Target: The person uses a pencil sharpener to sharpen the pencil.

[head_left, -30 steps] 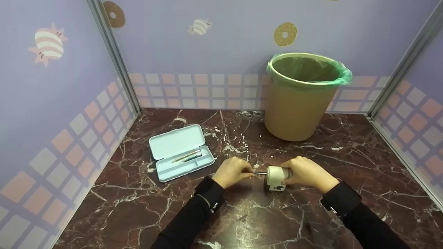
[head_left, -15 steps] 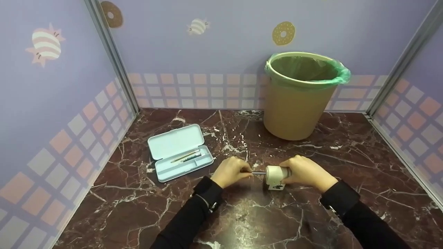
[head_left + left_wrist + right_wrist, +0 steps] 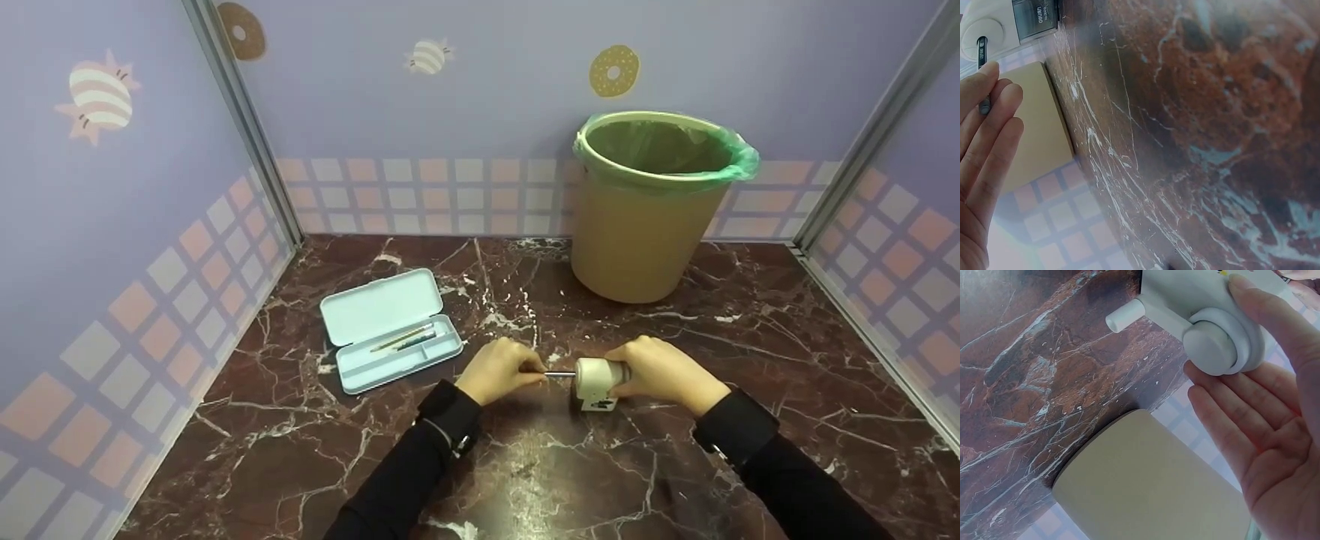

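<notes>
Near the middle of the table stands a white hand-crank pencil sharpener (image 3: pixel 595 379), its clear shavings drawer showing in the left wrist view. My left hand (image 3: pixel 501 371) pinches a dark pencil (image 3: pixel 982 52) between thumb and fingers. The pencil's far end is inside the sharpener's round front hole. From the other side, my right hand (image 3: pixel 667 375) grips the sharpener's body, with the thumb on one side and fingers behind it. The white crank handle (image 3: pixel 1126 316) sticks out at the back in the right wrist view, untouched by the fingers.
A light blue pencil case (image 3: pixel 382 307) lies with its lid up at left, holding a few pencils (image 3: pixel 403 342). A tan waste bin (image 3: pixel 645 240) with a green liner stands at the back right. Patterned panels (image 3: pixel 480 97) wall in the dark marbled table (image 3: pixel 300 442).
</notes>
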A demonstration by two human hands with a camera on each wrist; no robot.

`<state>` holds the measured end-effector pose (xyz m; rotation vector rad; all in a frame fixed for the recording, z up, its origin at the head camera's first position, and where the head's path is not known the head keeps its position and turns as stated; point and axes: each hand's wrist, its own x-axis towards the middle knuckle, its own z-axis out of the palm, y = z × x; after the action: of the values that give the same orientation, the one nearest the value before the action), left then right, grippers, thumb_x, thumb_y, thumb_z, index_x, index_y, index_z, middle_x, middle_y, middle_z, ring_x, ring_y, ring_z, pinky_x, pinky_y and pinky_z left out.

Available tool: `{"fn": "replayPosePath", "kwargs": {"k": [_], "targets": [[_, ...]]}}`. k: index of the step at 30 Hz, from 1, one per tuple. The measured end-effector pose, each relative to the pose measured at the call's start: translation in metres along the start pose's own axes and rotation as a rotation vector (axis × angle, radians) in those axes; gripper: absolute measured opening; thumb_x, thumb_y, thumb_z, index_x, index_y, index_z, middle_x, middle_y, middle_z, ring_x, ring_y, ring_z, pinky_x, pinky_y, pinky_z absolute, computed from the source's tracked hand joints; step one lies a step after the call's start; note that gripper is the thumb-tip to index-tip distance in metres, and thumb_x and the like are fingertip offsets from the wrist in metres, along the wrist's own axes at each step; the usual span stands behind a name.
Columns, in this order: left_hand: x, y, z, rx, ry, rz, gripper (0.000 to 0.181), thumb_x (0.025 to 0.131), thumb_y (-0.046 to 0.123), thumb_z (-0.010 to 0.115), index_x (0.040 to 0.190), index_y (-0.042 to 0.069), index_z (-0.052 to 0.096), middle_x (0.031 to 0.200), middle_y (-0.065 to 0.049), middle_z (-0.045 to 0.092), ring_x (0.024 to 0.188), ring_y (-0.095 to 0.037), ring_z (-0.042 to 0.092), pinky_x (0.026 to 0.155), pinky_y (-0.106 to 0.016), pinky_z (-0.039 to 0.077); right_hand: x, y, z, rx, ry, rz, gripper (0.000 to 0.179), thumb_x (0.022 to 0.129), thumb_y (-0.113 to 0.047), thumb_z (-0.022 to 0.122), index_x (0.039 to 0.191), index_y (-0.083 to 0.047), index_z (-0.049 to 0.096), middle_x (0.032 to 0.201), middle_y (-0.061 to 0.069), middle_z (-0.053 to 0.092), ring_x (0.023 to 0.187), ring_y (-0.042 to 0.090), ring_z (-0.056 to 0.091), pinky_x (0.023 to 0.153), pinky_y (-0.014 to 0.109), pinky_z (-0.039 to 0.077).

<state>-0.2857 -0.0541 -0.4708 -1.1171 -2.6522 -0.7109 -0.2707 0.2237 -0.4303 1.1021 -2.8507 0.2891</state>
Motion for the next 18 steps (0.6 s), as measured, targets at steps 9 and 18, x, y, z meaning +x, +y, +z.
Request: {"fn": "replayPosePath", "kwargs": {"k": [9, 18], "targets": [[0.0012, 0.0008, -0.0032, 0.037, 0.001, 0.016, 0.008, 0.086, 0.019, 0.080, 0.089, 0.013, 0.081, 0.088, 0.000, 0.081, 0.075, -0.014, 0.075, 0.072, -0.026, 0.059, 0.0004, -0.0003, 0.0013, 0.001, 0.014, -0.012, 0.028, 0.070, -0.022, 0.090, 0.087, -0.008, 0.075, 0.075, 0.002, 0.075, 0.059, 0.007, 0.058, 0.056, 0.028, 0.048], [-0.0008, 0.0000, -0.0003, 0.021, -0.009, -0.015, 0.008, 0.087, 0.021, 0.079, 0.091, 0.015, 0.081, 0.090, 0.001, 0.081, 0.075, -0.012, 0.074, 0.071, -0.022, 0.058, -0.0008, -0.0005, 0.0014, 0.007, 0.013, -0.003, 0.026, 0.069, -0.021, 0.091, 0.085, -0.009, 0.074, 0.073, 0.000, 0.073, 0.058, 0.005, 0.055, 0.056, 0.027, 0.046]]}}
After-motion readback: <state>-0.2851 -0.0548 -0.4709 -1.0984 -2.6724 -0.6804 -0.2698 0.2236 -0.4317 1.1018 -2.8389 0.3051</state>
